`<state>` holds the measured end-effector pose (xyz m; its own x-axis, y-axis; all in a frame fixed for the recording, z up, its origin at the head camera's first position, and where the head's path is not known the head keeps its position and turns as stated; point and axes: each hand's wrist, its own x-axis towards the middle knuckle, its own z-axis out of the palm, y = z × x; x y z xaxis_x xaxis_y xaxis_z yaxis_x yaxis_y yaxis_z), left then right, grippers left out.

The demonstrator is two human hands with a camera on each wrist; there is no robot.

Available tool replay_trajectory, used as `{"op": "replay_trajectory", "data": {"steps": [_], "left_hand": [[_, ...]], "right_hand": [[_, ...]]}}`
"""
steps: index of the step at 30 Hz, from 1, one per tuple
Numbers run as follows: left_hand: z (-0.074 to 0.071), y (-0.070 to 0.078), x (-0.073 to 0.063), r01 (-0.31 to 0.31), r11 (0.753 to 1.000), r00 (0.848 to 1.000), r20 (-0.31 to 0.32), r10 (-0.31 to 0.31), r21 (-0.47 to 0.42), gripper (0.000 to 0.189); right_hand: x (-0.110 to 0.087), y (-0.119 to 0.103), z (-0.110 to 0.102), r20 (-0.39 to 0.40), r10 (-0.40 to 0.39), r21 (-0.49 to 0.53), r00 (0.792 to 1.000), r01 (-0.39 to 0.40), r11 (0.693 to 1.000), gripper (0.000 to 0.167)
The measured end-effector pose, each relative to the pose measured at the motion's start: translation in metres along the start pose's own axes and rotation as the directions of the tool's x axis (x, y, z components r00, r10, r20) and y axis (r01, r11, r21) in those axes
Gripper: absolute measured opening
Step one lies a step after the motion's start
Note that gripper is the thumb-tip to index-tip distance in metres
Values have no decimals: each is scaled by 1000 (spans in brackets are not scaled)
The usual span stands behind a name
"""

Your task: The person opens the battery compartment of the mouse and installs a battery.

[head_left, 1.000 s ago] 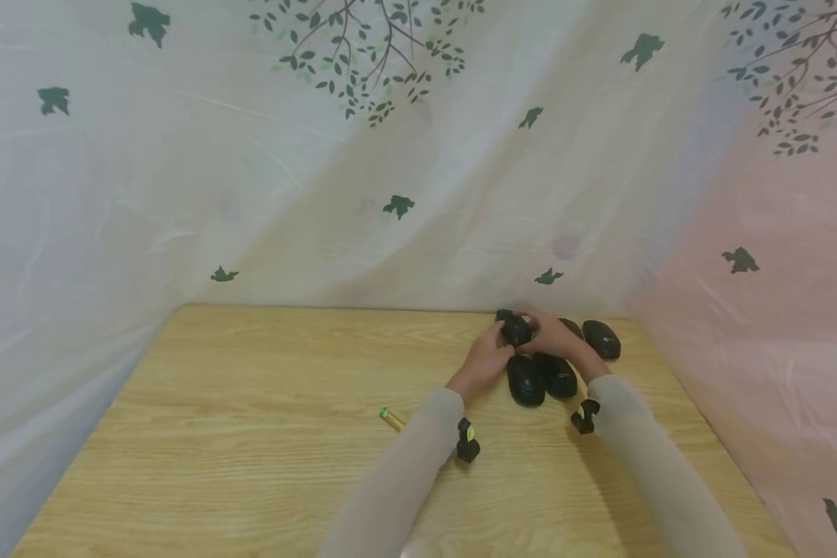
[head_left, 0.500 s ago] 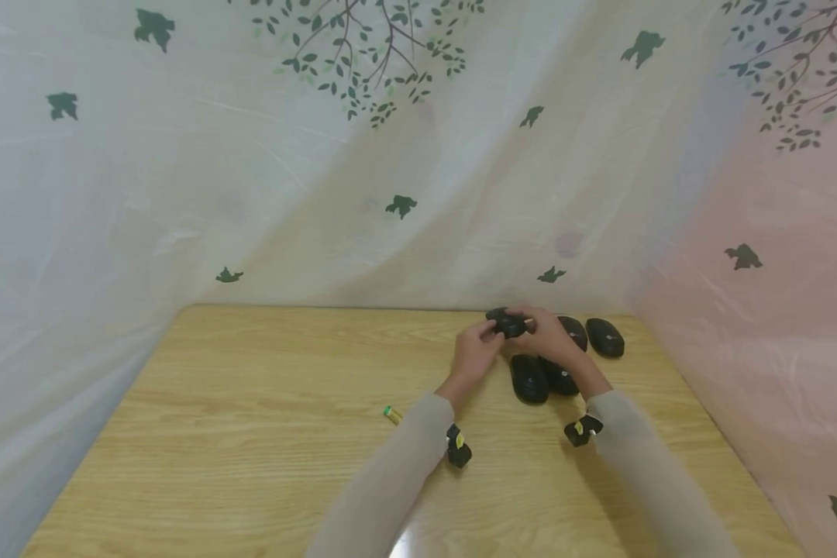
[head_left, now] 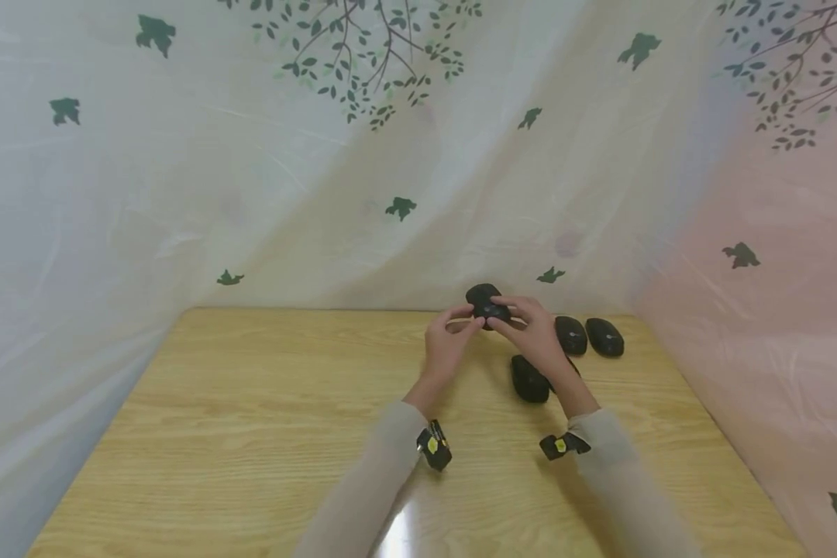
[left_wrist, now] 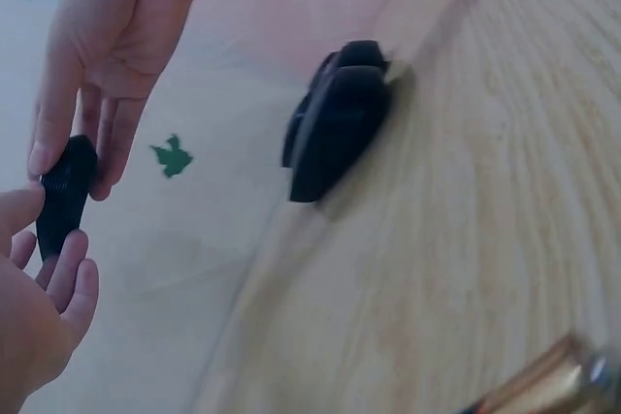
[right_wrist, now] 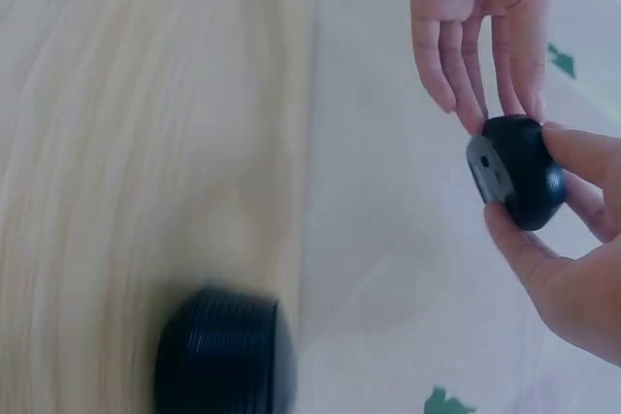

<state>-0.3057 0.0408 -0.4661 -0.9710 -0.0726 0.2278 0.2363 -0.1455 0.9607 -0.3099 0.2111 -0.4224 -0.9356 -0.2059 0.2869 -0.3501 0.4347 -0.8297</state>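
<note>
A black computer mouse (head_left: 487, 308) is held up near the table's back edge, between both hands. My left hand (head_left: 442, 349) pinches its left side with thumb and fingertips, and my right hand (head_left: 539, 341) grips the other side. In the right wrist view the mouse (right_wrist: 529, 172) is tilted, with its grey underside showing. The left wrist view shows the mouse (left_wrist: 66, 191) edge-on, with fingers of the right hand (left_wrist: 116, 36) above and of the left hand (left_wrist: 34, 317) below.
Two black mice, one (head_left: 570, 335) beside another (head_left: 604, 337), lie at the back right. A nearer mouse (head_left: 530, 378) lies beside one mostly hidden by the right forearm. A gold cylinder like a battery (left_wrist: 543, 380) lies on the wooden table (head_left: 265, 418). A printed curtain (head_left: 286, 194) hangs behind.
Both hands have moved left and slightly up with the mouse, away from the other mice. A mouse the right hand covered now shows. The green-ended cylinder is now hidden in the head view.
</note>
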Motion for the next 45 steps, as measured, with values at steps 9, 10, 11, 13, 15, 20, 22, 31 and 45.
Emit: {"op": "replay_trajectory", "data": {"steps": [9,10,11,13,15,20,22,31,45], "left_hand": [[-50,32,4,-6,999,971,239,-6,49,58],[-56,36,4,-14,998,966,260,-4,67,61],[-62,38,5,-27,996,961,278,2,86,63],[-73,45,5,-49,992,950,312,9,119,68],[-82,51,4,-65,989,940,341,16,135,72],[-101,61,3,-124,976,920,389,46,177,76],[-107,63,2,-150,968,915,399,59,201,77],[-133,69,-3,-176,950,901,430,51,258,82],[-138,81,0,-224,933,887,456,76,281,70]], "right_hand": [[1,-31,18,14,-85,150,996,82,985,49],[0,-33,19,24,-95,161,995,90,983,51],[0,-36,21,36,-103,170,994,96,981,53],[0,-40,25,61,-123,187,991,110,976,58],[0,-44,29,89,-134,198,987,114,973,64],[-1,-50,41,144,-156,211,977,124,970,74],[0,-52,45,161,-166,215,973,129,968,77],[3,-57,64,252,-164,288,954,88,954,87],[9,-64,66,260,-174,379,950,66,923,63]]}}
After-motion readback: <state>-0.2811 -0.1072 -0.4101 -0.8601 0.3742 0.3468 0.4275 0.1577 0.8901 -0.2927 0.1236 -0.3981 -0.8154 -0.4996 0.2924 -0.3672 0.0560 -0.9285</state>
